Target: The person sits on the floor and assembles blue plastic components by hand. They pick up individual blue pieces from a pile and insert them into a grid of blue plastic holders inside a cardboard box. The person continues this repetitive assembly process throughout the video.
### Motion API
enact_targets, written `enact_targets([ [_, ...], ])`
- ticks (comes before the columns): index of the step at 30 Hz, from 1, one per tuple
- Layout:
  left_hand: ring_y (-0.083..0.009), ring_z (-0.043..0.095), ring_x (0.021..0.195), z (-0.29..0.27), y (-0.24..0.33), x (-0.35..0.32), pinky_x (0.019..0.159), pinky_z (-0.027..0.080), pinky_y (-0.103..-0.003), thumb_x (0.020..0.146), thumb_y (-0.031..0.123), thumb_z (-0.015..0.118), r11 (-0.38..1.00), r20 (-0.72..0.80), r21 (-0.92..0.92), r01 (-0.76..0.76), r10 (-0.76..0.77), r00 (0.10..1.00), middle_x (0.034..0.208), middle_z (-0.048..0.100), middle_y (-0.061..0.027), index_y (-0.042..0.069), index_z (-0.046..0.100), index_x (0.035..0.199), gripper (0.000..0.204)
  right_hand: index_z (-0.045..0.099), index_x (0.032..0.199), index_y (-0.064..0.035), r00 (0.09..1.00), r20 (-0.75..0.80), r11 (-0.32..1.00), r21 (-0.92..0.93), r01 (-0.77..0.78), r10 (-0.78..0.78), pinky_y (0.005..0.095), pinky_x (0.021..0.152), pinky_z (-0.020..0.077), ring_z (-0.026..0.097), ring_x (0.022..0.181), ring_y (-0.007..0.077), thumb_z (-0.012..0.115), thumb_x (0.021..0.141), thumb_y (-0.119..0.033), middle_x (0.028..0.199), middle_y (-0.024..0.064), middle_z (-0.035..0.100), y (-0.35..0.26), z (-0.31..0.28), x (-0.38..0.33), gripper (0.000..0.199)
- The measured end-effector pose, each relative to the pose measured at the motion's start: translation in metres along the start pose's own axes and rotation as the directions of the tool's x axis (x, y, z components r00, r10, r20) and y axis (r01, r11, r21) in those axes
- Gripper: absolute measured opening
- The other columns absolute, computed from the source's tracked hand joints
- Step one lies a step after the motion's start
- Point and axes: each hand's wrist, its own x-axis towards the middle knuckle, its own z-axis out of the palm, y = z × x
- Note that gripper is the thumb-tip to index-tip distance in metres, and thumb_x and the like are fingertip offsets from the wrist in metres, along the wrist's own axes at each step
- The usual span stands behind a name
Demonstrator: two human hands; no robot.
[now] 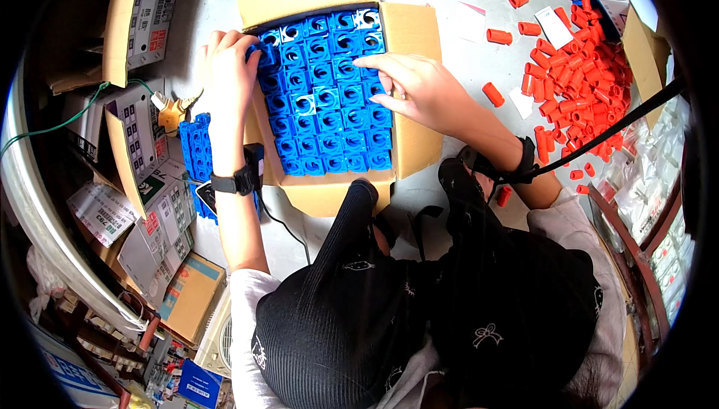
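— Dozens of blue blocks (326,91) sat packed in tidy rows inside an open box (416,34) on the table (464,57); we counted roughly seven rows, each block a small square of moulded plastic with a round socket on top.

— Where were our hands?

— Both were on the blocks. Our left hand (228,72) curled over the upper left corner of the layer, fingers bent down along its edge, pressing rather than pinching. Our right hand (419,87) lay flat and spread across the right side, forefinger stretched toward a block near the top row. Neither hand had closed around anything that we could see.

— How did we judge the blocks would handle?

— Light and stiff, we thought, hard plastic that would not bend or crush. Smooth sides could slip, and packed so tightly, a single block offered only its top rim or socket to the fingertips. An edge block, with one free side, looked the easier hold.

— What else lay about?

— A short stack of more blue blocks (196,147) stood just left of the box, beside our left wrist. Orange caps (584,79) were heaped well to the right, some scattered loose. Printed cartons (142,12) lay to the left.
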Motion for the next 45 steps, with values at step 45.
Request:
enact_targets([
  [45,-0.0318,0.059,0.108,0.027,0.047,-0.022,0.095,0.045,-0.04,0.093,0.02,0.061,0.991,0.034,-0.127,0.039,-0.035,0.999,0.123,0.06,-0.0117,0.004,0.065,0.116,0.029,0.056,0.122,-0.0092,0.95,-0.307,0.799,-0.586,-0.137,-0.062,0.0443,0.088,0.0523,0.058,0.107,0.0317,0.063,0.084,-0.021,0.115,0.0163,0.058,0.172,-0.06,0.178,0.04],
])
